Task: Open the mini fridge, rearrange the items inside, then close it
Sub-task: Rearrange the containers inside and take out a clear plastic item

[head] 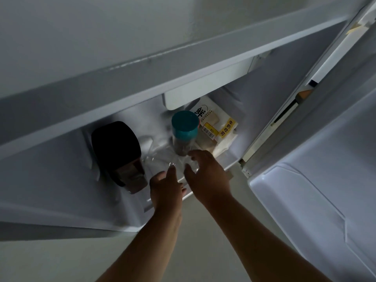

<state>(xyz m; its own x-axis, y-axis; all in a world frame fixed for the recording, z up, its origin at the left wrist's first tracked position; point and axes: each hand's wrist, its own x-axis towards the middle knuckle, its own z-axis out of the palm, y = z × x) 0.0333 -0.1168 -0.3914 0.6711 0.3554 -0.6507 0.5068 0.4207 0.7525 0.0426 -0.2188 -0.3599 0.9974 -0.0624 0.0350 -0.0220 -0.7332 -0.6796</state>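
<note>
Clear plastic bag (173,159) on the fridge (203,55) floor, both hands reaching in, left hand (165,189) and right hand (205,176) with fingers spread around it, teal-capped jar (184,129) just behind, dark bottle (118,153) left, door (325,180) open.

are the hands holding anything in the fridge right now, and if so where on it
Both hands touch a clear plastic container on the fridge floor: left hand at its near edge, right hand on its right side. Whether either has closed a grip cannot be told.
</note>
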